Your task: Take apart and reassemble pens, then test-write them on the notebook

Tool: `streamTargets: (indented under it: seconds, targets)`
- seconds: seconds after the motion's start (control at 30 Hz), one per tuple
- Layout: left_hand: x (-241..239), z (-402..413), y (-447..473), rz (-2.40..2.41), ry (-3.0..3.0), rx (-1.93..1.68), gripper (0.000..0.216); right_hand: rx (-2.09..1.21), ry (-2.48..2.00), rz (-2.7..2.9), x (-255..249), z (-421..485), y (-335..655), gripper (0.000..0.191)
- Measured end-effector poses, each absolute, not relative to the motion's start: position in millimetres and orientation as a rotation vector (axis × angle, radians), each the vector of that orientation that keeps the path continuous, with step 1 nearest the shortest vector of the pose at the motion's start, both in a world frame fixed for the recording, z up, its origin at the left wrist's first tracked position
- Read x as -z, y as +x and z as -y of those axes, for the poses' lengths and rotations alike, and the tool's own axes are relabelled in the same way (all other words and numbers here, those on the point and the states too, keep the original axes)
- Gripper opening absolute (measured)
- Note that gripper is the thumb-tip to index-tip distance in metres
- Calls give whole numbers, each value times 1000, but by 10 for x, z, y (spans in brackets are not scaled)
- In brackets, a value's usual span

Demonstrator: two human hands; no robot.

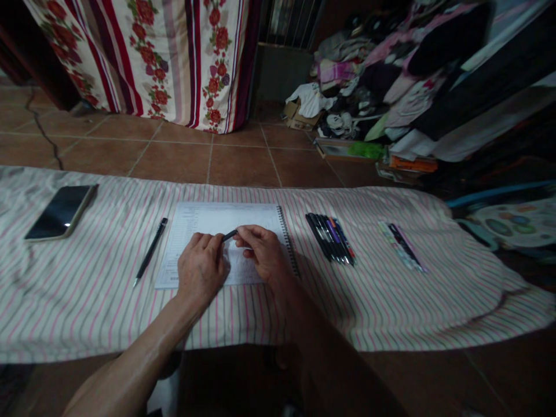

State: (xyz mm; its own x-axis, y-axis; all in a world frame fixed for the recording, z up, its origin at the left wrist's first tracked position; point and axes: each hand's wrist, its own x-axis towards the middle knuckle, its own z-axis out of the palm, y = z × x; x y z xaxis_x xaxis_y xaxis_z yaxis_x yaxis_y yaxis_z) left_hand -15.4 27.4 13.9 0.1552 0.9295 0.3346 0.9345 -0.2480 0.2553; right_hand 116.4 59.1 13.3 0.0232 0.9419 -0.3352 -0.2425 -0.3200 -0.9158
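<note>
Over a spiral notebook (226,211) with printed pages, my two hands hold one dark pen (230,235) between them. My left hand (202,260) is closed around one end of it. The fingertips of my right hand (263,249) pinch the other end. Part of the pen is hidden inside the left fist. A second black pen (150,252) lies to the left of the notebook, its tip toward me. Right of the notebook's spiral edge, several pens (330,238) lie side by side in a row.
A smartphone (61,212) rests at the left on the striped cloth (243,324). Farther right lies a small group of pens (403,246). Beyond the table are a floral curtain (182,58), a tiled floor (174,156) and heaped clothes (382,75).
</note>
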Motion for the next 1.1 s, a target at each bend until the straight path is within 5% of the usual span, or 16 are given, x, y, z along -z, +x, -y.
streamTargets:
  seconds: [0.73, 0.87, 1.1]
  targets:
    - [-137, -271, -161, 1841, -2405, 674, 33, -1522, -1274, 841, -157, -580, 1181, 29]
    - [-151, -292, -190, 1899, -2194, 1109, 40, -1489, -1171, 711, -118, -611, 1184, 29]
    - [-102, -349, -215, 2466, -1313, 2490, 46, -1442, -1045, 397, -82, -695, 1186, 25]
